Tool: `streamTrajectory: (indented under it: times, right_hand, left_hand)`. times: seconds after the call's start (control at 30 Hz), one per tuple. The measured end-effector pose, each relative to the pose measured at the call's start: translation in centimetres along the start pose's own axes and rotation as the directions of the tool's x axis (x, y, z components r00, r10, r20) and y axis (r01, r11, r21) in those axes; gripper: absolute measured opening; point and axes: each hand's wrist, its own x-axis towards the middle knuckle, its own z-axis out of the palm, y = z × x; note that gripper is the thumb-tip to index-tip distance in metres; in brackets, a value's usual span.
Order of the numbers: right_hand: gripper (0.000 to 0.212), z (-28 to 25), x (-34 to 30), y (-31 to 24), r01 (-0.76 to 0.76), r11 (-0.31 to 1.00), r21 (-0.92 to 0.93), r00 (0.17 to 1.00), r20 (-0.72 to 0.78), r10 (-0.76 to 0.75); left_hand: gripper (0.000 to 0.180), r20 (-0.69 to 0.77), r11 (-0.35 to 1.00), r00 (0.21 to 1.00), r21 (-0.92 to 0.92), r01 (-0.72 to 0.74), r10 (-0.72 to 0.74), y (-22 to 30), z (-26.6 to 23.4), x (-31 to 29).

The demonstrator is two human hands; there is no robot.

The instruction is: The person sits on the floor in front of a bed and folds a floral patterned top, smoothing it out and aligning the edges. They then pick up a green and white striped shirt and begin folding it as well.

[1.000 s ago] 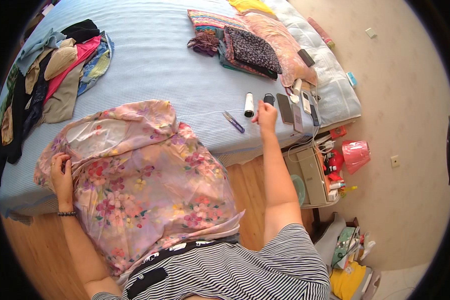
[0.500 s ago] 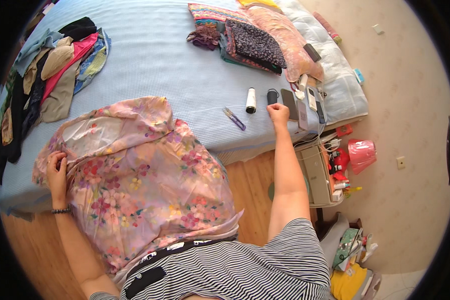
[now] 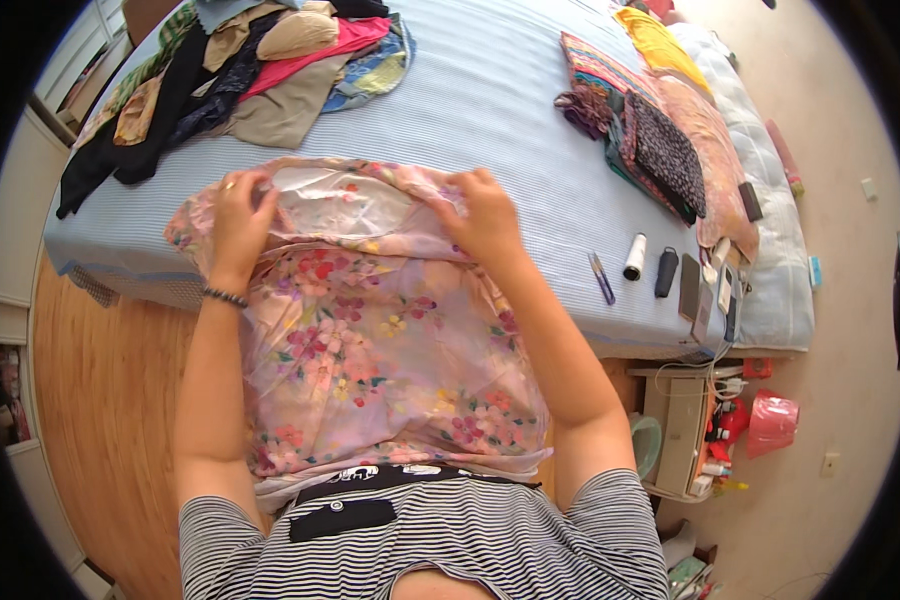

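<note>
A pink floral garment point(image 3: 390, 340) of thin fabric spreads from my lap up onto the bed's edge. Its upper end gapes, showing a pale, whitish inner side point(image 3: 345, 205). My left hand point(image 3: 240, 225), with a dark bead bracelet at the wrist, pinches the cloth left of that gap. On the opposite side, my right hand point(image 3: 483, 215) grips the fabric with its fingers curled. Any small thing within the fingers is hidden. To the right on the bed lie purple-handled thread snips point(image 3: 601, 278), a white thread spool point(image 3: 635, 256) and a black thread spool point(image 3: 666, 272).
Mixed clothes point(image 3: 280, 80) are heaped at the bed's far left; folded dark patterned cloth point(image 3: 662, 155) lies far right near a peach pillow point(image 3: 720, 190). Phones point(image 3: 690, 285) and cables sit at the right corner. Beside the bed stand a small cabinet point(image 3: 670, 420) and a pink lampshade point(image 3: 773, 422).
My right hand has left the black spool and come over to grip the garment's upper edge. My left hand still holds the cloth. The view has swung left.
</note>
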Motion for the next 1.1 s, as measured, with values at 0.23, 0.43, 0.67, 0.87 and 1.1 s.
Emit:
streamTrajectory:
  times: [0.23, 0.43, 0.67, 0.87, 1.1]
  right_hand:
    - [0.017, 5.8, 5.0, 2.4, -0.222, 0.964, -0.148, 0.96, 0.139, 0.242]
    - [0.017, 5.1, 11.2, 3.4, -0.33, 0.94, 0.086, 0.944, 0.031, 0.329]
    - [0.028, 7.3, 11.1, 5.1, -0.358, 0.932, 0.055, 0.917, 0.211, 0.339]
    - [0.029, -0.3, 6.0, 12.0, -0.328, 0.938, 0.113, 0.94, 0.137, 0.312]
    - [0.039, 1.9, 1.0, 12.5, -0.411, 0.898, 0.154, 0.89, 0.28, 0.36]
  left_hand:
    - [0.013, 0.198, 0.966, 0.978, 0.26, 0.016, -0.07, -3.8, 1.2, 4.7]
    - [0.014, 0.12, 0.991, 0.989, 0.11, 0.072, -0.085, -2.7, 0.8, 10.2]
    - [0.021, 0.286, 0.979, 0.946, -0.087, 0.183, -0.151, -6.8, 4.4, 10.4]
    - [0.022, 0.166, 0.933, 0.949, -0.202, 0.297, -0.267, -7.2, -7.1, 3.9]
    - [0.032, 0.117, 0.909, 0.902, 0.047, 0.413, -0.416, -6.3, -7.6, -5.2]
